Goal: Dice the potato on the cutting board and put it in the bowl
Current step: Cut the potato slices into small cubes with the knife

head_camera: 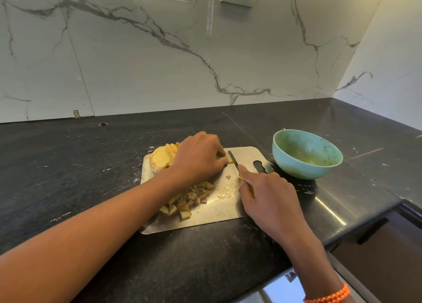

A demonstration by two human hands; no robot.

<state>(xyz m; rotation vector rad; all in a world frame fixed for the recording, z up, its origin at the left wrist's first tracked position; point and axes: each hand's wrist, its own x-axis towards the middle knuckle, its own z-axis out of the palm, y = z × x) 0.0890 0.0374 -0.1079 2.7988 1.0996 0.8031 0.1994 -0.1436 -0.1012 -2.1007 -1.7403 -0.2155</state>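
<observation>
The potato strip (229, 160) lies at the far middle of the steel cutting board (219, 209), pinned under my left hand's (199, 157) curled fingers. My right hand (266, 195) grips the yellow-handled knife (233, 158), blade against the strip. Diced pieces (189, 200) are heaped nearer me; slices (163, 157) are stacked at the far left corner. The green bowl (307, 154) stands on the worktop (68, 165) just right of the board.

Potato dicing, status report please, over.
Left hand holds potato piece down; right hand grips knife, blade at the piece. Diced cubes piled on cutting board; slices waiting. Bowl without potato, path clear.
</observation>
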